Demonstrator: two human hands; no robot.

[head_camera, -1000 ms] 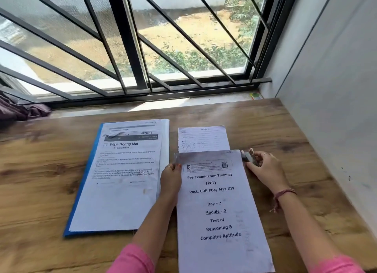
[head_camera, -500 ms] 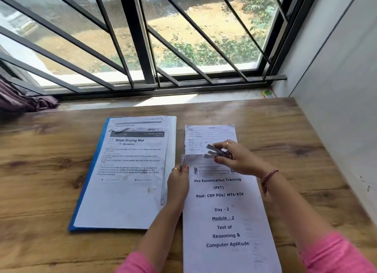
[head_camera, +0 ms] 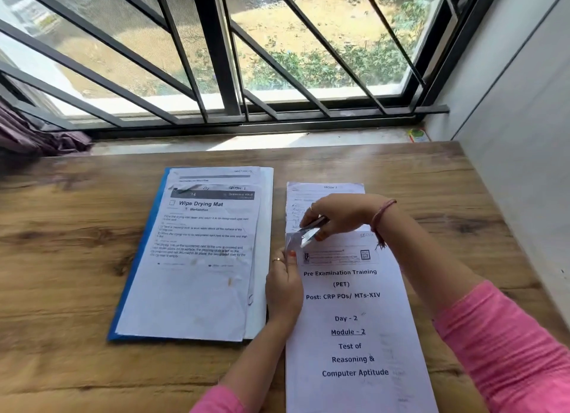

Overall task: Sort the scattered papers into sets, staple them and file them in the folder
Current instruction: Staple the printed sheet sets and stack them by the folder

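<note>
1. Closest in, the left hand point(head_camera: 285, 284) pinches the top left corner of the exam paper set point(head_camera: 351, 320), its fingers pressed together on the sheets. If this pinch slips, the pages could slide out of line and the staple would catch them crooked.

2. Just above the left hand's fingertips, the right hand point(head_camera: 342, 217) is wrapped tight around the small stapler point(head_camera: 310, 232), whose mouth sits over that same corner. (I cannot tell if every page is inside the mouth.) A page left out would stay loose. The left thumb is very near the stapler, so a quick squeeze could nip it.

3. Under and beyond the right hand lies a written sheet point(head_camera: 324, 190), partly covered by the exam set. If its lower edge gets caught in the stapler, it would be joined to the wrong set.

4. To the left of the left hand, just beside it, the blue folder point(head_camera: 145, 249) lies flat on the table point(head_camera: 61, 258) with a set of papers point(head_camera: 197, 258) on top. A bump from the left arm could push those pages out of place.
</note>
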